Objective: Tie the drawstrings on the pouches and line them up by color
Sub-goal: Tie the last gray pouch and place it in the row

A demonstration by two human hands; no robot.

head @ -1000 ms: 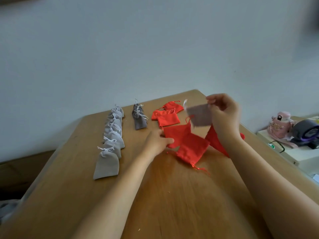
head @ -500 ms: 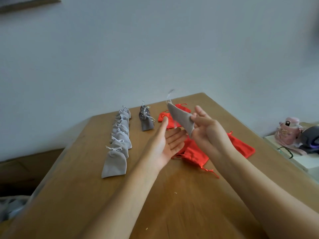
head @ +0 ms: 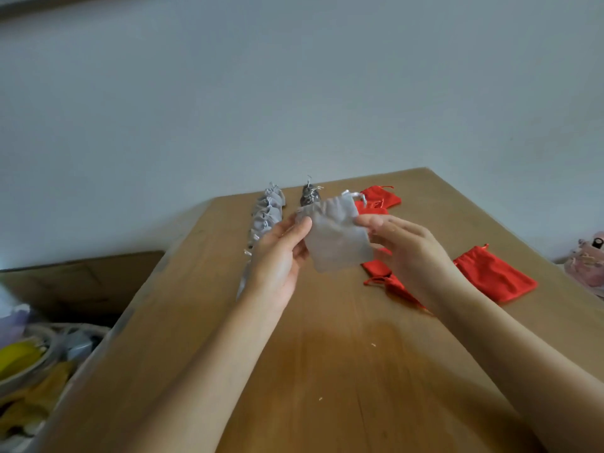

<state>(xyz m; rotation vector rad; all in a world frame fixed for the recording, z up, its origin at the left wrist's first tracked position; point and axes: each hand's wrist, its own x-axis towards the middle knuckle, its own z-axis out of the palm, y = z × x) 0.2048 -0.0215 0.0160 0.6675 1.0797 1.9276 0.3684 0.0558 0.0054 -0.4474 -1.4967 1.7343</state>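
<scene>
Head view, the only 1 supplied.

Item in hand: 1 grey pouch point(head: 336, 237), held above the table point(head: 327, 371), mouth away from the person. It lies flat and ungathered, and its pale drawstring point(head: 348, 192) trails loose at the top corner. Judged not yet tied.

Left hand point(head: 281, 256): thumb pressed on the pouch's left edge, fingers behind it, so a pinch and not a full grasp. Right hand point(head: 411, 253): fingers partly curled over the right edge, gripping it. Its thumb is not clear.

Done, by appearance: a light grey row point(head: 268, 210) runs up the table's left side with necks cinched. The left hand covers its near end, so no count is offered. Just beside it at the far end stand the dark grey pouches point(head: 309, 196), a short line with strings bunched.

Outstanding: the far red pouches point(head: 379, 197) sit in line, but whether they are tied cannot be told. A loose red pouch point(head: 493, 276) lies flat to the right, well apart from any row. More scattered red pouches point(head: 382, 273) lie partly under the right forearm.

Assessment: light grey largely complete, dark grey started, red mostly pending.
</scene>
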